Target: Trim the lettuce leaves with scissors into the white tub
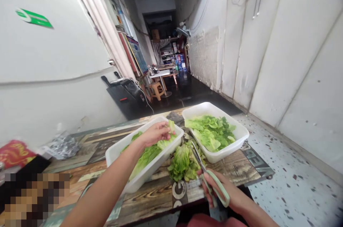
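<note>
Head camera: over a patterned counter [235,169], the left hand [157,133] hangs above the left tub [115,152], its fingers [166,134] pinched on a lettuce leaf [170,126]. The right hand [227,193], fingers curled through the handle loops, grips green scissors [211,177] whose blades (nearly closed, it seems) point at the lettuce pile [183,162] lying between the tubs. Done well, the leaf should be let go low over the tub, with the blades kept clear of the left forearm. Count: two white tubs, the right tub [241,134] also filled with greens; one pair of scissors; one loose pile.
</note>
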Motion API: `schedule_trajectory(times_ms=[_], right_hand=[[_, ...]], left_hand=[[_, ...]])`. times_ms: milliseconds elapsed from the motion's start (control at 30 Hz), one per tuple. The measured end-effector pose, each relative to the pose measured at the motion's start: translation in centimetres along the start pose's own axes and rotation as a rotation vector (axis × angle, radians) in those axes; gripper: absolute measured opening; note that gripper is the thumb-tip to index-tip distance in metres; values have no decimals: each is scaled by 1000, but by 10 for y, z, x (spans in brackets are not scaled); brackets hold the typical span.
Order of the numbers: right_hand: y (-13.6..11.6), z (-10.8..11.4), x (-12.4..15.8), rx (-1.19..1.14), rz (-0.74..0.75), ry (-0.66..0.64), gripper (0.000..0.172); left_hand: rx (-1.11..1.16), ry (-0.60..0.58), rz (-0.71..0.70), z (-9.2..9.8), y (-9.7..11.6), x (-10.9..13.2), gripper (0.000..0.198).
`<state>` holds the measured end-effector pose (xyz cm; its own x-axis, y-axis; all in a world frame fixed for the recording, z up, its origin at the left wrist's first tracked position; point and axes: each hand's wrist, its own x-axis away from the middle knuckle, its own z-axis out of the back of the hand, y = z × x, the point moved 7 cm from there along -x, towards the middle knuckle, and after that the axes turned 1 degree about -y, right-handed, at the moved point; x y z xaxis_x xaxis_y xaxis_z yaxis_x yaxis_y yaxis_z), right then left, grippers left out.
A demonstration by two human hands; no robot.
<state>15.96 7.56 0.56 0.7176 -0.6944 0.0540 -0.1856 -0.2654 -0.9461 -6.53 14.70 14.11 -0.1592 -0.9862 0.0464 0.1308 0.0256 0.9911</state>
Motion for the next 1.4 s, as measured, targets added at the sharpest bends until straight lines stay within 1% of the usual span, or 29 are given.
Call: schedule_trajectory(times_ms=[100, 167, 267, 367, 433, 500, 533, 600, 667, 700, 733, 767, 800, 833, 900, 967, 1033, 1067, 1133, 1200, 1233, 1300, 1333, 1400], right_hand=[[-5, -3, 1, -10, 12, -13, 58], [-6, -3, 3, -21, 17, -11, 58], [-4, 1, 6, -28, 8, 13, 61], [0, 7, 8, -53, 6, 32, 63], [3, 9, 8, -67, 5, 32, 64], [7, 9, 7, -51, -2, 20, 64], [8, 9, 6, -35, -6, 13, 64], [11, 7, 5, -12, -9, 1, 63], [12, 6, 4, -9, -21, -7, 64], [13, 6, 4, -13, -28, -5, 65], [13, 7, 4, -15, -35, -2, 66], [13, 8, 4, -12, -40, 4, 67], [14, 9, 3, -4, -44, 11, 67], [14, 10, 3, 6, -47, 16, 67], [15, 10, 1, 27, -53, 13, 64], [16, 8, -2, 36, -60, 2, 64], [17, 5, -3, 37, -64, -3, 65], [17, 4, -3, 37, -69, -2, 66], [18, 2, -3, 36, -82, 6, 67], [17, 0, -2, 37, -86, 13, 68], [17, 0, -2, 40, -83, 13, 68], [14, -2, -2, 47, -68, 7, 66], [12, -3, -3, 48, -58, 5, 66], [7, -5, -3, 45, -38, 10, 66]], left_hand=[[64, -96, 56, -26, -3, 4, 33], [115, -137, 75, -39, -3, 2, 33], [185, -146, 66, -49, 1, -5, 33], [189, -99, 54, -52, 4, -16, 33], [140, -38, 46, -53, 5, -27, 33], [42, 35, 4, -56, 13, -40, 32], [-39, 59, -40, -58, 20, -47, 32], [-278, 70, -173, -60, 43, -61, 31], [-570, 88, -324, -54, 66, -68, 34], [-707, 109, -374, -46, 74, -69, 35], [-828, 136, -390, -34, 76, -68, 34], [-930, 160, -373, -19, 73, -66, 32], [-1015, 166, -321, -4, 65, -64, 30], [-1083, 162, -247, 12, 51, -60, 28], [-1171, 112, -124, 37, 18, -51, 29], [-1189, 85, -67, 53, -11, -41, 29], [-1189, 84, -37, 62, -31, -34, 26], [-1186, 94, -26, 65, -35, -32, 23], [-1178, 136, -15, 70, -35, -27, 13], [-1119, 203, -48, 71, -25, -20, 4], [-1057, 239, -75, 70, -18, -16, 6], [-860, 282, -100, 61, -7, -8, 15], [-744, 280, -90, 53, -5, -4, 20], [-560, 250, -37, 28, -6, 2, 26]])
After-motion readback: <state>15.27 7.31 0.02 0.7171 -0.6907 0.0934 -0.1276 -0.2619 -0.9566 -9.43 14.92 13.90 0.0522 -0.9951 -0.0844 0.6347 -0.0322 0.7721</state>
